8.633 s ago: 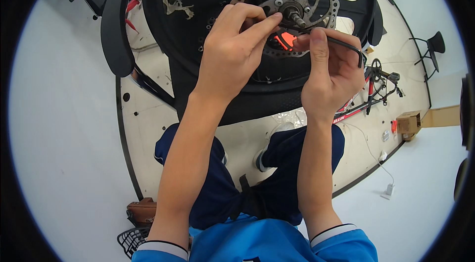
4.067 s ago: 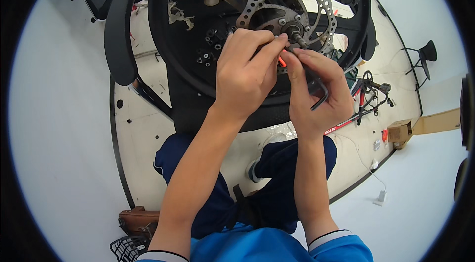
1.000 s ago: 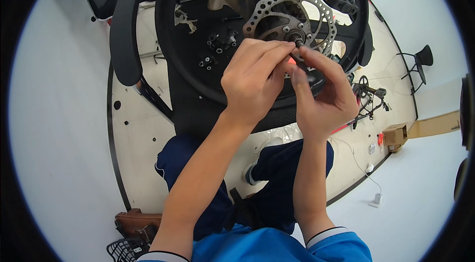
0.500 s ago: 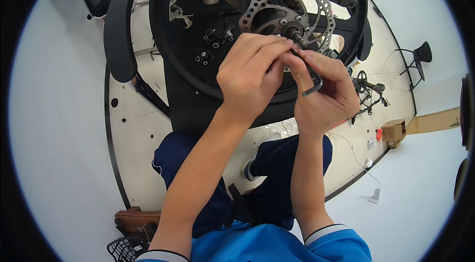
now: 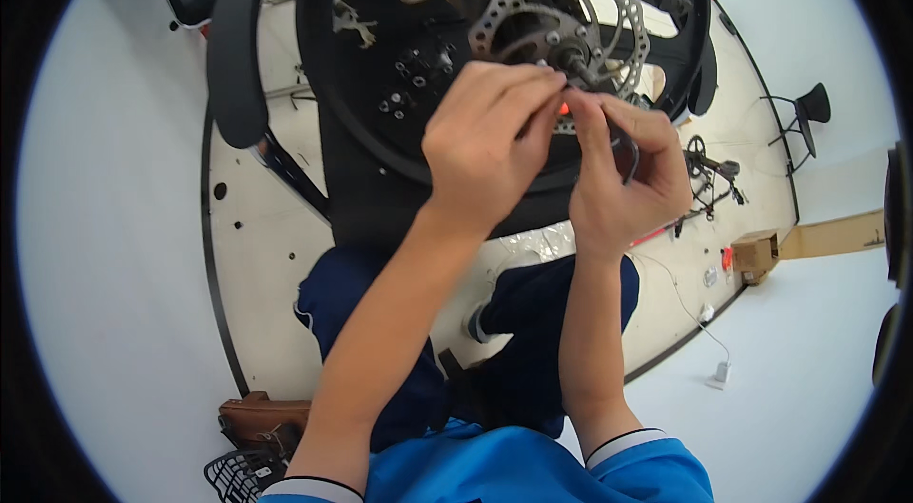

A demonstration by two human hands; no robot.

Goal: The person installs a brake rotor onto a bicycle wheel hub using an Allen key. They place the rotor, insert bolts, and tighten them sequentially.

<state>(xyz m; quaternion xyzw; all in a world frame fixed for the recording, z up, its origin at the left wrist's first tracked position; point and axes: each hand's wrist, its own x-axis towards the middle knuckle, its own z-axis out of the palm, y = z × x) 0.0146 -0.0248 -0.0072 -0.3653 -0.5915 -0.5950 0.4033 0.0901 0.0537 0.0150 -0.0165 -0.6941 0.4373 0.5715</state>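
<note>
A bicycle wheel lies over a black chair seat, with a drilled brake disc and a threaded axle facing up. My left hand is closed in a pinch at the near side of the hub; what its fingertips hold is hidden. Just beside it, my right hand grips a dark L-shaped hex key, its bent end showing near the palm. Both sets of fingertips almost meet in front of the disc. Several small dark parts with bright ends rest on the seat inside the wheel.
A black armrest rises to the left of the wheel. At lower left are a brown bag and a black wire basket. Bicycle parts, a cardboard box and a white plug with cable lie to the right.
The hex key has turned in my right hand, its bent end swinging from the lower left toward the palm. The wheel and disc appear slightly farther right.
</note>
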